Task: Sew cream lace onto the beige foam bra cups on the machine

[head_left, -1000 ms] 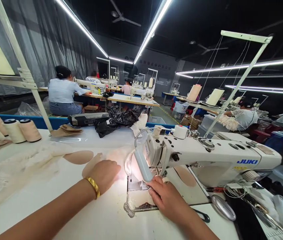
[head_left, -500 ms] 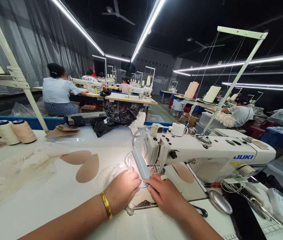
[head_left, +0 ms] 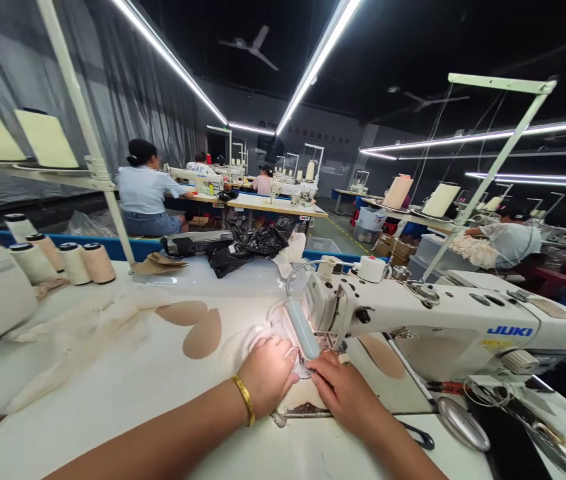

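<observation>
My left hand (head_left: 267, 375), a gold bangle at its wrist, is closed on a bunched piece of white fabric (head_left: 237, 345) under the head of a white sewing machine (head_left: 437, 319). Close beside the needle area, my right hand (head_left: 347, 395) pinches the fabric's near edge between thumb and fingers. A pale lamp (head_left: 303, 330) hangs over the cloth and hides the needle and part of the fabric. Brown teardrop-shaped pieces (head_left: 203, 335) lie left of the fabric. Another brown piece (head_left: 383, 357) rests beneath the machine arm.
Thread spools (head_left: 99, 263) and sheer cream fabric (head_left: 113, 317) are at left. Black plastic bags (head_left: 247, 248) lie at the table's far edge. Right of my hand are a black-handled tool (head_left: 419, 437) and a silver mouse-shaped object (head_left: 463, 424). A co-worker (head_left: 145, 187) sits ahead.
The head view has turned left, so the scene sits farther right and more spools show. Both hands stay at the fabric by the needle area, with little visible movement relative to the machine.
</observation>
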The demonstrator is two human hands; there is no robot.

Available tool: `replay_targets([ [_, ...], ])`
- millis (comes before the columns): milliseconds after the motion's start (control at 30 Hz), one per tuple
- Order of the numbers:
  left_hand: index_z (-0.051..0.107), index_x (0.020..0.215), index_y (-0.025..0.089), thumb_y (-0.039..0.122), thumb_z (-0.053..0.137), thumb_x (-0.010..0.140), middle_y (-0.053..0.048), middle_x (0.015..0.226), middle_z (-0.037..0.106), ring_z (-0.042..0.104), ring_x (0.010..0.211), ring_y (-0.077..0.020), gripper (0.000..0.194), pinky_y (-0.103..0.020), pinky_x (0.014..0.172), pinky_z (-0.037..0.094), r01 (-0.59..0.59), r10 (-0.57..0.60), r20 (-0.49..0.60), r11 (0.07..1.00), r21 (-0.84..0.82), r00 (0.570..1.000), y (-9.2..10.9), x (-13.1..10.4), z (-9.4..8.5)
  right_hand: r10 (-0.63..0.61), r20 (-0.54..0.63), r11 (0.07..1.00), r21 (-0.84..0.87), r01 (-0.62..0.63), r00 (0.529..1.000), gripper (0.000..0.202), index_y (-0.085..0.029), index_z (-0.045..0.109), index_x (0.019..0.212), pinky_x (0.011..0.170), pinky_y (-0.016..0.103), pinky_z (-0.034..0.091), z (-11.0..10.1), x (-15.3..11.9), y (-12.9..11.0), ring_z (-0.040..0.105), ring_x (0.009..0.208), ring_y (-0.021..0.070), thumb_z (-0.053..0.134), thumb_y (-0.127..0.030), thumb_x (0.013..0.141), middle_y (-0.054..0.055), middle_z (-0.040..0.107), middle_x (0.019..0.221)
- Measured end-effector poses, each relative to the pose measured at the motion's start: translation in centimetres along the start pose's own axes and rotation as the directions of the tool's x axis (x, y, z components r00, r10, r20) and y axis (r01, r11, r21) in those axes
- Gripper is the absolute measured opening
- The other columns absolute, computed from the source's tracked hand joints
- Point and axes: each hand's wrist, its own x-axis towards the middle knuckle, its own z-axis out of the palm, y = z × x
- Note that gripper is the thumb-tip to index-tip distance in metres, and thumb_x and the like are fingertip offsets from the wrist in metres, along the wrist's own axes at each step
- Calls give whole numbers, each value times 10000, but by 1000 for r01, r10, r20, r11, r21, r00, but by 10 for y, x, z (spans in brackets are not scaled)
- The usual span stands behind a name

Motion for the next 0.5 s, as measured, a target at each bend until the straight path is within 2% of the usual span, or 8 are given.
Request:
replay_targets([
  [100, 721, 1000, 138, 256, 620, 989, -123, 1043, 725, 666, 1010, -313, 156, -420, 827, 532, -7, 4, 48, 998, 68, 999, 5, 1, -2, -72, -73, 996, -55, 68, 995, 284, -233, 668, 1063, 692, 346, 565, 7, -4, 1, 683, 793, 232, 386, -191, 1053, 76, 692, 939],
  [167, 732, 939, 128, 166, 645, 937, -122, 962, 737, 689, 937, -289, 95, -381, 751, 535, -20, 9, 103, 994, 104, 995, 7, -3, -5, -170, -111, 982, -104, 159, 979, 301, -234, 674, 1043, 677, 329, 582, 11, -6, 1, 690, 764, 219, 380, -172, 1049, 70, 698, 905],
  [233, 726, 824, 134, 108, 675, 874, -117, 859, 738, 706, 845, -273, 77, -349, 656, 520, -13, -7, 162, 992, 126, 987, 7, -15, -11, -339, -130, 933, -175, 315, 932, 295, -239, 680, 1092, 704, 300, 600, 14, -6, -1, 716, 813, 211, 411, -139, 1021, 68, 727, 924],
  [267, 720, 792, 139, 111, 691, 854, -116, 832, 738, 712, 808, -271, 75, -338, 611, 506, -3, -21, 186, 992, 130, 982, 7, -25, -15, -436, -138, 888, -223, 401, 889, 305, -236, 677, 1166, 731, 290, 607, 15, -4, -3, 734, 869, 214, 435, -138, 1007, 75, 752, 977],
  [333, 725, 831, 151, 169, 726, 833, -109, 847, 753, 720, 765, -268, 18, -326, 549, 476, 12, -38, 211, 992, 125, 977, 9, -53, -27, -584, -141, 790, -324, 520, 799, 364, -225, 639, 1332, 784, 292, 613, 20, 2, -12, 747, 1011, 236, 482, -189, 1006, 100, 776, 1142],
  [400, 725, 913, 166, 208, 737, 821, -88, 858, 770, 718, 706, -253, 101, -318, 501, 431, 19, -42, 245, 995, 98, 969, 14, -90, -41, -658, -136, 725, -382, 574, 741, 374, -233, 623, 1386, 814, 317, 611, 26, 6, -27, 730, 1126, 270, 507, -288, 1035, 111, 754, 1272],
  [467, 709, 887, 186, 203, 703, 844, -58, 789, 770, 692, 610, -229, 47, -310, 449, 353, 47, -57, 315, 998, 39, 947, 18, -131, -58, -680, -131, 716, -326, 617, 721, 294, -279, 671, 1302, 817, 328, 605, 34, 5, -49, 739, 1108, 270, 524, -341, 1055, 80, 774, 1232],
  [500, 690, 835, 196, 200, 670, 872, -47, 745, 760, 674, 572, -220, 42, -308, 433, 314, 79, -72, 352, 997, -7, 933, 19, -153, -66, -671, -123, 734, -252, 631, 731, 237, -302, 694, 1235, 823, 335, 605, 37, 2, -61, 753, 1050, 259, 539, -333, 1058, 59, 793, 1159],
])
